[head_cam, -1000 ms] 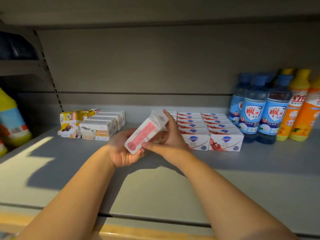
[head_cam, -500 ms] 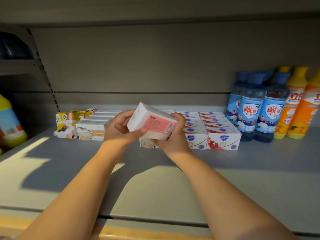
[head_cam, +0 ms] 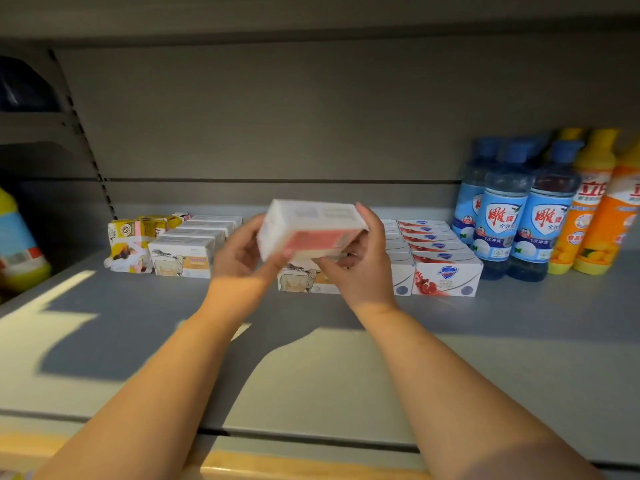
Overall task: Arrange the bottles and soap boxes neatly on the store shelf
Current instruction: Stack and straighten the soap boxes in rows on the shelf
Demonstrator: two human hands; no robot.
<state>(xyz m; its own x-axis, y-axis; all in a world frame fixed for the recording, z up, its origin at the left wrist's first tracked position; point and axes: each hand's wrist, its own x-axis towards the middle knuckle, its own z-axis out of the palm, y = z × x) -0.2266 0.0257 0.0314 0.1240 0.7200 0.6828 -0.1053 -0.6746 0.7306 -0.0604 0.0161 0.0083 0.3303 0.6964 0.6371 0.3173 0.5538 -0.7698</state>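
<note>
A white soap box with a pink panel (head_cam: 310, 228) is held level above the grey shelf (head_cam: 346, 358), gripped at its left end by my left hand (head_cam: 239, 254) and at its right end by my right hand (head_cam: 360, 265). Just below it stands a white box with a sheep picture (head_cam: 303, 278). To the right run rows of white and red soap boxes (head_cam: 445, 271). A row of sheep boxes (head_cam: 185, 256) and yellow packs (head_cam: 130, 244) sit at the left. Blue bottles (head_cam: 502, 223) and orange-yellow bottles (head_cam: 588, 216) stand at the far right.
The shelf's back wall (head_cam: 277, 133) rises behind the goods. A yellow and blue bottle (head_cam: 17, 244) stands on the neighbouring shelf at the far left. The front of the shelf is bare, with a yellow price rail (head_cam: 294, 469) along its edge.
Both hands have turned the pink-panel box from tilted to level and lifted it up and back, over the sheep box.
</note>
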